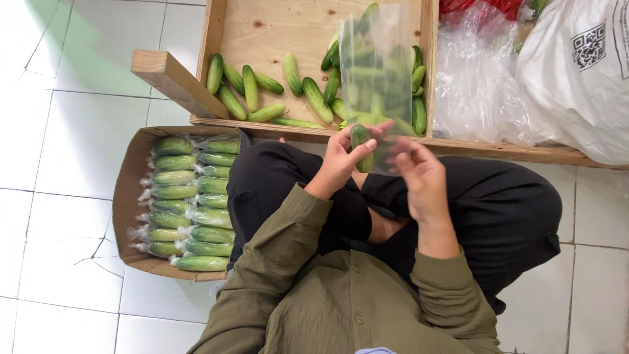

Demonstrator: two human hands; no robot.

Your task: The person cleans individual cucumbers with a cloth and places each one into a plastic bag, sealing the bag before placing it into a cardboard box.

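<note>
Lighting bright, even, diffuse daylight. Greenish cast on white floor tiles [46,39] far upper-left of left hand [344,160]. Soft shadows only. Glare on clear plastic bag [379,65] just above both hands; right hand [419,177] slightly motion-blurred. Focus otherwise sharp; mild wide-angle stretch at edges.

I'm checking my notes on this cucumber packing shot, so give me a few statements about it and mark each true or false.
1. The left hand holds a cucumber. True.
2. The right hand holds up a clear plastic bag. True.
3. The cardboard box holds loose, unwrapped cucumbers. False: the bagged cucumbers in it are wrapped in clear plastic, stacked in two columns.
4. The wooden crate is empty. False: loose cucumbers lie in it.
5. The floor is white tile. True.
</note>
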